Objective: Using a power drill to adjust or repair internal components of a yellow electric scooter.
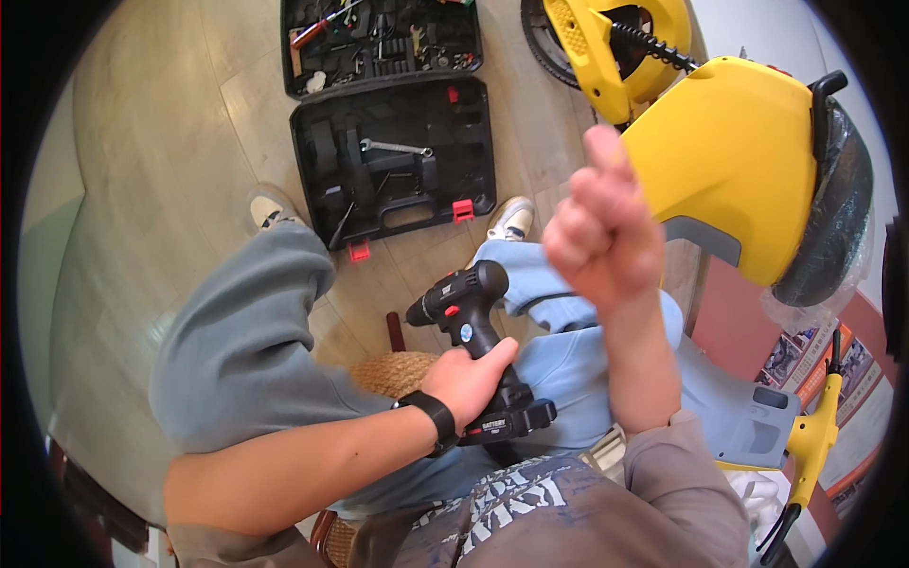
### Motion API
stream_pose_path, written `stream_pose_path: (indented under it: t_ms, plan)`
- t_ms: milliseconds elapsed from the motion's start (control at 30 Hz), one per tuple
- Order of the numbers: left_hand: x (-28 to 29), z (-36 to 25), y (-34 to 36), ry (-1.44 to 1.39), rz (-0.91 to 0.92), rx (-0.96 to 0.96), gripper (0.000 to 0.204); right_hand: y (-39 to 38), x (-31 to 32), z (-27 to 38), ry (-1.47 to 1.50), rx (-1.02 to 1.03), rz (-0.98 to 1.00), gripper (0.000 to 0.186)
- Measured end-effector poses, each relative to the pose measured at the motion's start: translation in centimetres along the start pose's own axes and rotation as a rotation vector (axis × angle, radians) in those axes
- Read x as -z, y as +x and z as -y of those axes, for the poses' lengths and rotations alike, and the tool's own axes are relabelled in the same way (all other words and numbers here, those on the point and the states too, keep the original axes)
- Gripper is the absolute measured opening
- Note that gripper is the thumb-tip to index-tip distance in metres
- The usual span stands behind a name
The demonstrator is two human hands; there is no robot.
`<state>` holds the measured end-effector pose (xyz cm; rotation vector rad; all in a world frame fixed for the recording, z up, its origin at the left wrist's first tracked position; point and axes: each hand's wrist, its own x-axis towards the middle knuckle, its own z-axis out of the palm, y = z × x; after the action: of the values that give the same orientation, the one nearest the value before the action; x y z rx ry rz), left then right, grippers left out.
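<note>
My left hand [473, 379] is wrapped round the grip of a black cordless drill [469, 292], held above my lap. Its chuck points left, and the battery pack [511, 421] sits at the lower end of the grip, near my shirt. A red switch shows on the drill's side. My right hand [609, 227] is raised in front of the yellow panel, blurred by motion. Its fingers are curled in, with one fingertip pointing up; whether anything small is between them I cannot make out. The two hands are well apart.
On the floor ahead lies an opened black tool case [398, 104] with red latches, a wrench [396, 148] and a red-handled screwdriver [322, 26]. A yellow vehicle body [729, 156] with a wrapped black seat stands at right. Below it is a yellow handlebar [812, 445].
</note>
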<state>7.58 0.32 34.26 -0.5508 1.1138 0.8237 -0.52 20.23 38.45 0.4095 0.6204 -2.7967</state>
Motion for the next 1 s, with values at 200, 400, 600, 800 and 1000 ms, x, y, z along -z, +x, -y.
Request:
stream_pose_path:
  t_ms: [200,400,600,800,1000]
  plan:
    - [0.6,1.2,-0.6,-0.029,-0.034,0.051,0.064,4.6,9.1,0.1,-1.024,-0.139,-0.57,0.016]
    - [0.4,2.6,-1.2,0.014,0.01,0.091,0.046,3.6,27.5,-8.1,-1.732,-0.386,-0.795,0.025]
    - [0.9,2.6,-2.1,0.099,-0.049,0.161,0.054,5.5,29.9,-15.2,-1.941,-0.17,-0.504,0.017]
    - [0.8,1.4,-2.6,0.076,-0.055,0.165,0.054,6.7,31.2,-17.1,-2.182,0.097,-0.408,0.016]
    - [0.7,0.4,-2.8,0.051,-0.042,0.156,0.054,8.2,31.7,-17.3,-2.36,0.244,-0.198,0.022]
